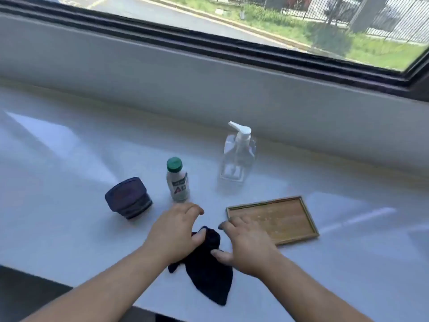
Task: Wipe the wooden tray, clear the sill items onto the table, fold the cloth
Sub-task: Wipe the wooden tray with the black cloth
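A crumpled dark blue cloth (209, 270) lies on the white sill (69, 170) near its front edge. My left hand (176, 231) rests over the cloth's upper left part, thumb pressing into it, fingers spread. My right hand (246, 247) lies on the cloth's right side, thumb touching it, fingertips reaching the left end of the empty wooden tray (283, 217). Behind my hands stand a small white bottle (177, 182) with a green cap, a clear pump dispenser (239, 154) and a dark blue jar (128, 197) tilted on its side.
A window with a dark frame (232, 47) runs along the back above a white ledge. The sill's front edge (69, 282) drops to a dark area at lower left. Sunlit patches cross the sill surface.
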